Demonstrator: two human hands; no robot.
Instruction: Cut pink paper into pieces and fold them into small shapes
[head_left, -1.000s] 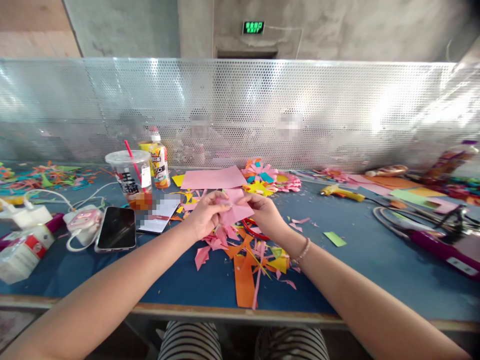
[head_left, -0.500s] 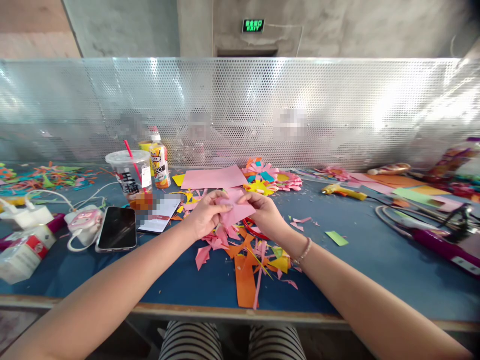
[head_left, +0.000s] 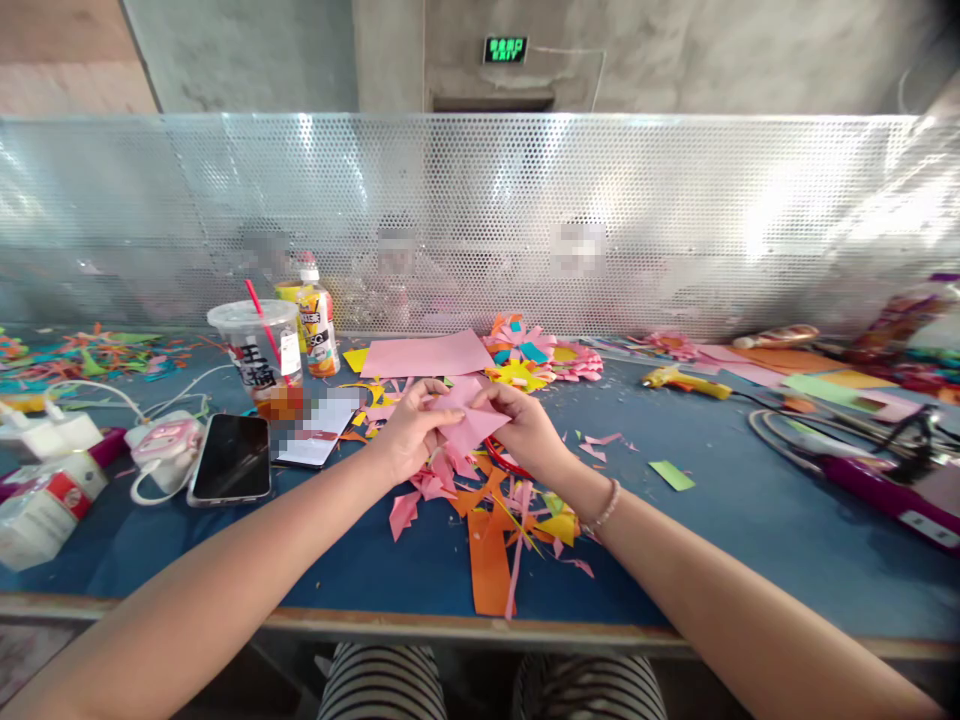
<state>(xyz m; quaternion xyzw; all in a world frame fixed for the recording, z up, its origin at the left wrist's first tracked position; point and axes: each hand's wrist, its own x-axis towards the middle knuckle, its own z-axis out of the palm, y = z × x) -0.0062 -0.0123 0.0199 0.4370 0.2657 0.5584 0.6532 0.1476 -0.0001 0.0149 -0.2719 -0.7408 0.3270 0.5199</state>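
Both of my hands hold one small pink paper piece (head_left: 471, 418) just above the blue table (head_left: 750, 520). My left hand (head_left: 409, 432) pinches its left edge and my right hand (head_left: 526, 428) pinches its right side, fingertips close together at the top. Under my hands lies a heap of pink, orange and yellow paper scraps (head_left: 499, 510), with part of a red ring showing beneath my right hand. A larger pink sheet (head_left: 427, 355) lies flat behind, beside colourful paper flowers (head_left: 536, 362).
At the left stand a plastic cup with a red straw (head_left: 256, 350), a drink bottle (head_left: 316, 325), a phone (head_left: 231, 457) and chargers. A yellow glue gun (head_left: 684, 382), cables and paper sheets lie at the right. A perforated metal screen (head_left: 675, 220) runs along the back.
My fingers shifted slightly on the pink piece, which tilted a little; both hands stay in the same spot.
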